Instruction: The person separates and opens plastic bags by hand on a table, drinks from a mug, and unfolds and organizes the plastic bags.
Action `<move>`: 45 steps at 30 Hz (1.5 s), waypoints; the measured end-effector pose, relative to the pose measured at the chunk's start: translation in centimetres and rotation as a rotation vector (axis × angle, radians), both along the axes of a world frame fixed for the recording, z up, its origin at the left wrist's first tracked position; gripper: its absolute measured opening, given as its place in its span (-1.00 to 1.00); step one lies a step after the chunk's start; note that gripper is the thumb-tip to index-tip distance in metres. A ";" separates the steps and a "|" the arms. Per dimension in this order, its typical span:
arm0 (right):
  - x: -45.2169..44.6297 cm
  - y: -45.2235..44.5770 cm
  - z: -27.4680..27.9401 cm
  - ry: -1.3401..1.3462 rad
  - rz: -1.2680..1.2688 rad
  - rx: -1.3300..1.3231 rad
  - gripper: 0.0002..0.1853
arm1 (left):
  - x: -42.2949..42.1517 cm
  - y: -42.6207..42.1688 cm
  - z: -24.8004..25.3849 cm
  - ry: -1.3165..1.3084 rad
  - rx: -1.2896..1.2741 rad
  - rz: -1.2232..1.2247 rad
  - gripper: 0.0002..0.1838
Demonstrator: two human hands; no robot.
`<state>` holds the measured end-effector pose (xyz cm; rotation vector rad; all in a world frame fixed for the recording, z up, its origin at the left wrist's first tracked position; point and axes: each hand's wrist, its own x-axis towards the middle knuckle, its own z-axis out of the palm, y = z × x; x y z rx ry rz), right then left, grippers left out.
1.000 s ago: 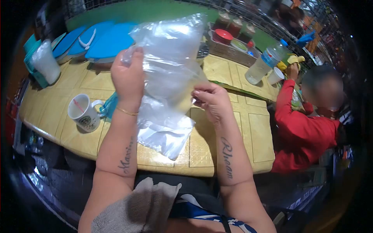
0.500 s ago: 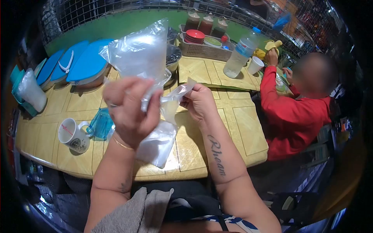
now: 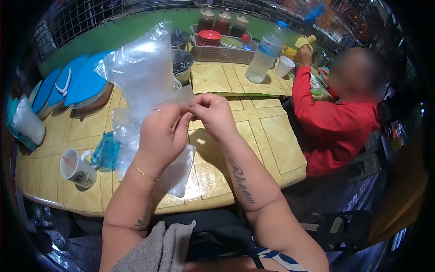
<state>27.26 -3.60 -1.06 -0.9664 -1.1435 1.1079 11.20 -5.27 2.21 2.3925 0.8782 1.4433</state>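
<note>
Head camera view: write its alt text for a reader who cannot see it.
A left hand and right hand pinch clear plastic above a yellow table. A white mug and blue lids are at left; at right, a person in red holds a banana.

glossy crinkled plastic bag (image 3: 145, 68), grey towel (image 3: 156, 249) (rough cloth), shiny tabletop (image 3: 217, 167)

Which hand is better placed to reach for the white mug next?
Left, I'd say: the left hand is nearer the mug; the right hand is farther across. Both are busy with clear plastic.
</note>
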 end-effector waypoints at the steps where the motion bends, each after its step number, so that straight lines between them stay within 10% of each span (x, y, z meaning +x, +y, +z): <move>1: 0.0 -0.1 0.1 0.040 0.019 -0.009 -0.92 | -0.1 0.2 -0.1 -0.007 0.002 0.024 -0.91; 20: 0.0 -0.9 0.5 0.402 0.395 -0.154 -0.77 | -1.7 0.2 0.9 -0.239 -0.456 -0.163 -0.77; 30: 0.9 -0.5 0.4 0.588 0.513 0.109 -0.78 | -4.3 1.8 1.9 -0.193 -0.077 0.167 -0.83; 45: 2.7 0.7 -0.2 1.026 0.767 0.263 -0.79 | -5.2 2.4 1.7 -0.102 -0.193 0.243 -0.84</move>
